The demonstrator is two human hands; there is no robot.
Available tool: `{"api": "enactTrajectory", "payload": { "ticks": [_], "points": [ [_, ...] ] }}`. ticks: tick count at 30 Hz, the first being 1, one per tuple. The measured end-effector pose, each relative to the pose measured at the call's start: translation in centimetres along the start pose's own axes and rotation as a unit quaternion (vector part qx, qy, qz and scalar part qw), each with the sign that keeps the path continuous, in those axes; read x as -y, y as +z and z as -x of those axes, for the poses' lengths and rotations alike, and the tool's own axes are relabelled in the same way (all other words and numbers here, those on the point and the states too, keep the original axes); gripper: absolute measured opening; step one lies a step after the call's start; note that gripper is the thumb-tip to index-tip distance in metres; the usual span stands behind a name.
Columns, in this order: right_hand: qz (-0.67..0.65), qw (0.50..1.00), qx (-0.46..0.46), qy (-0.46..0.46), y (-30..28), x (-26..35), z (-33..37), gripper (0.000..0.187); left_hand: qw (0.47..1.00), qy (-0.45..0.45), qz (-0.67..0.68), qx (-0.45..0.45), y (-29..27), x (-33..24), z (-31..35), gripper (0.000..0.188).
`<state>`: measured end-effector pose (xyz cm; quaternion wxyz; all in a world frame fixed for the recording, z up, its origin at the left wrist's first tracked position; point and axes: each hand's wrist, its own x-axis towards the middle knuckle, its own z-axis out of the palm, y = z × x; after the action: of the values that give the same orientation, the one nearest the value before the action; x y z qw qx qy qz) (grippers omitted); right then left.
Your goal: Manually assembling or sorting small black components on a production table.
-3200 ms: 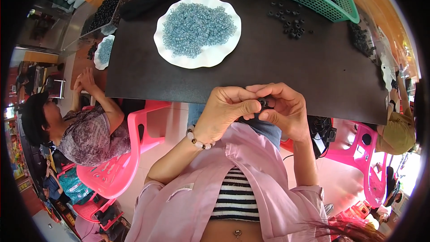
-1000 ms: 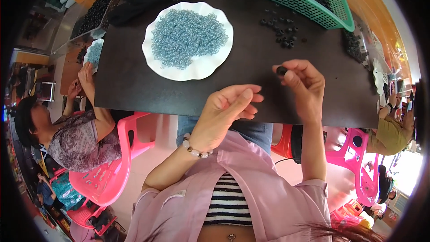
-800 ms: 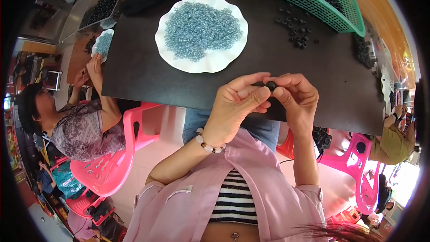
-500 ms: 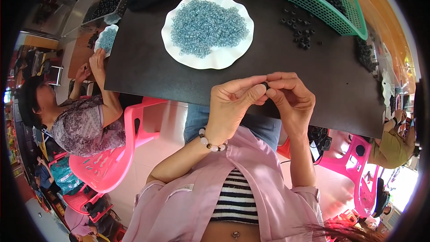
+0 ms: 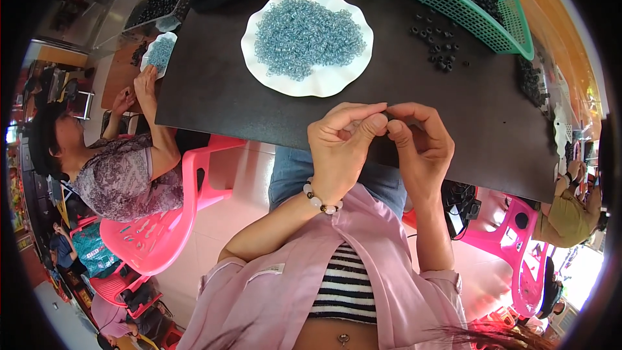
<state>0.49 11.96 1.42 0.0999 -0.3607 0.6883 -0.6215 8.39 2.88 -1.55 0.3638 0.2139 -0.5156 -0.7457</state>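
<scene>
Both hands are meeting just below the white plate (image 5: 324, 84) of pale blue beads (image 5: 301, 35), over the near edge of the dark table (image 5: 214, 84). Left hand (image 5: 340, 146) and right hand (image 5: 421, 149) are pinching fingertip to fingertip, grip narrow; whatever small piece sits between them is hidden. Likely a joining step; the next move is calling for fine alignment. Right of the plate, loose black rings (image 5: 437, 48) are lying beside a green basket (image 5: 499, 23). Left of the plate, another person (image 5: 116, 168) is sitting on a pink chair (image 5: 162, 233).
</scene>
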Motion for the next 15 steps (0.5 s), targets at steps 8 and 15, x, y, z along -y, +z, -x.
{"api": "enactTrajectory", "payload": {
  "ticks": [8,15],
  "points": [
    [-0.103,0.992,-0.033,0.057,0.7,-0.8,0.4,0.009,1.0,0.004,0.019,-0.008,-0.1,0.4,0.5,0.019],
    [0.074,0.991,-0.09,-0.064,0.3,-0.8,0.4,0.004,0.996,0.058,-0.067,-0.007,0.7,-0.2,0.2,0.015]
  ]
}}
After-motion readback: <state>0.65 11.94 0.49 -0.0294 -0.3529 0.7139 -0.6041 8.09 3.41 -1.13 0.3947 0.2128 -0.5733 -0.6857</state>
